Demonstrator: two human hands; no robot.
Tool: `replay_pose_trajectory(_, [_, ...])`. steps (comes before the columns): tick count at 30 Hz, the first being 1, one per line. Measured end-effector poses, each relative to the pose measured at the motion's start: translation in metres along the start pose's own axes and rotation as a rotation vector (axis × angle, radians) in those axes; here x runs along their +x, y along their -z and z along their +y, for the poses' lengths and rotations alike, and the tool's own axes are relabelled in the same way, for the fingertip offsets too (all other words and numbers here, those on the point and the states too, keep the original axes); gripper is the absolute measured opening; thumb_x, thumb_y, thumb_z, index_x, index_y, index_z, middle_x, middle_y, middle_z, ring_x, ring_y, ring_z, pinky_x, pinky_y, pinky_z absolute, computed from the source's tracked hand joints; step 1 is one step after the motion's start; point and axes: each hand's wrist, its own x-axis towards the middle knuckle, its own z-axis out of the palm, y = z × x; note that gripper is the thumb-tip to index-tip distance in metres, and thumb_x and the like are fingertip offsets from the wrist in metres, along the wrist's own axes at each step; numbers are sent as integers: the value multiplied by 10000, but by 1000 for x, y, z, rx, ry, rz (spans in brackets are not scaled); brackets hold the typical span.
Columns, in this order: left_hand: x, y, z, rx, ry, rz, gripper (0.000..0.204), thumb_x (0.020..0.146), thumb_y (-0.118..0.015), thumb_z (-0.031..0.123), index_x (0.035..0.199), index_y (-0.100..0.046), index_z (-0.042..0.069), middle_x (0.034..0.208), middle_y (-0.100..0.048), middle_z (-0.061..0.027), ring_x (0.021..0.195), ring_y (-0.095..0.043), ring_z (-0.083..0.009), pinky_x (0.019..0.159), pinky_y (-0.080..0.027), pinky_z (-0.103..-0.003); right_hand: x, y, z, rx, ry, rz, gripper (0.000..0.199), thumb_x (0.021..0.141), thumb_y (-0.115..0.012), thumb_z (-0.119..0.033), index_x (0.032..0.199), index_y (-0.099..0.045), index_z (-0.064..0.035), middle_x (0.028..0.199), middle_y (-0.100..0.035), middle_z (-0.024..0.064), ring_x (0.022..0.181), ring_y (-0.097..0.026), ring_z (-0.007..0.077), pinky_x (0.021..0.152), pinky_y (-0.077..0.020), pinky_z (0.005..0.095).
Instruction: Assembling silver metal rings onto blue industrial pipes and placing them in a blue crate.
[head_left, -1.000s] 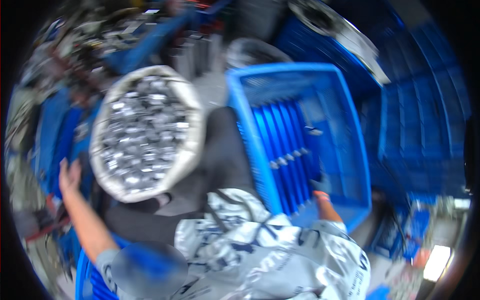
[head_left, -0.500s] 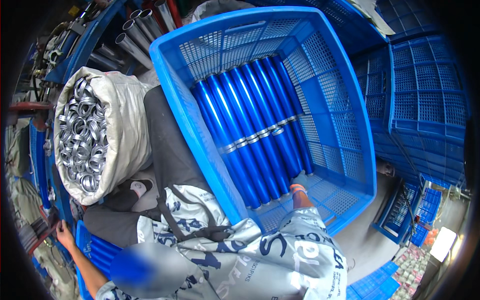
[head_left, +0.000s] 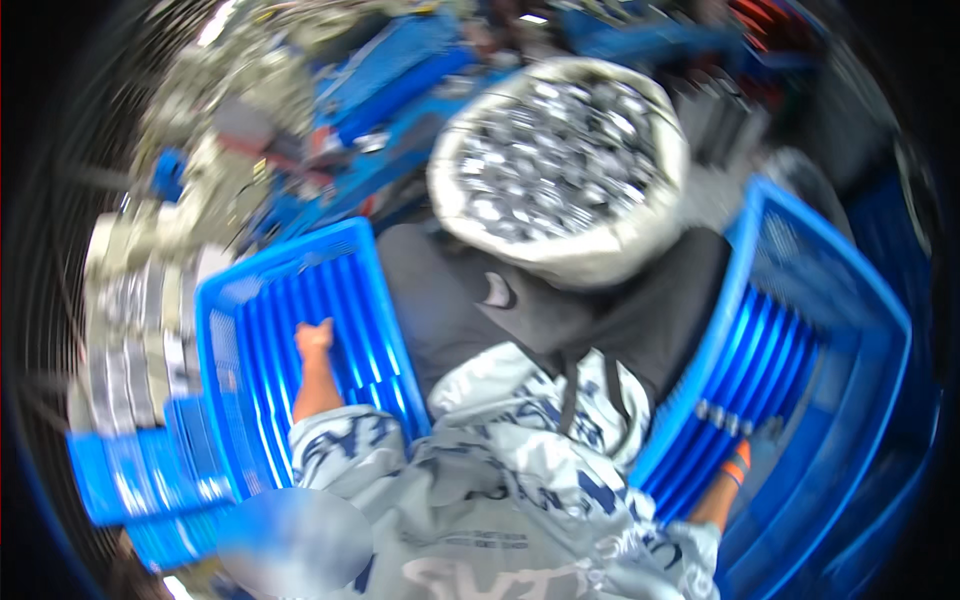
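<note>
My left hand (head_left: pixel 315 337) hangs over a blue crate (head_left: pixel 290 243) on the left, above shiny blue tubes (head_left: pixel 268 360) lying side by side in it. Motion smears its fingers, and I cannot tell whether it touches a tube. On the right, my right hand (head_left: pixel 766 440), in a grey glove with an orange cuff, reaches into a larger blue crate (head_left: pixel 850 385). It is beside the silver-coloured ends of more blue tubes (head_left: pixel 768 340). Blur hides how its fingers are set.
Between my knees and beyond stands a white sack (head_left: pixel 610 262) full of silver metal rings (head_left: pixel 560 155). Blue shelving (head_left: pixel 390 75) runs behind it. Stacked blue bins (head_left: pixel 135 475) and pale bundles (head_left: pixel 130 310) are at far left.
My view has swung left, bringing the left crate fully into sight and the sack to the middle. My left hand is now over the left crate's tubes; my right stays in the right crate.
</note>
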Motion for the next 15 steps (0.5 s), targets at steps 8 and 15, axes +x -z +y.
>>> replay_pose_trajectory(8, [-85, -58, 1, -99, 38, -255, 893, 918, -789, 671, 1480, -638, -6, 1512, -652, -279, 1402, -631, -465, 1168, -507, -606, 86, -557, 247, -1299, 34, -728, 351, 1149, -592, -51, 1475, -697, 25, 1409, -749, 135, 1279, -691, 211, 1151, -520, 357])
replay_pose_trajectory(15, [-20, -9, -70, -30, 31, 233, 788, 914, -842, 499, 1506, -605, 38, 1622, -544, -255, 1566, -448, -427, 1253, -355, -616, 22, -652, 486, -1813, 407, -1541, 1125, 879, -861, -545, 1768, -333, -101, 1784, -351, 267, 1608, -351, 530, 1318, -304, 593])
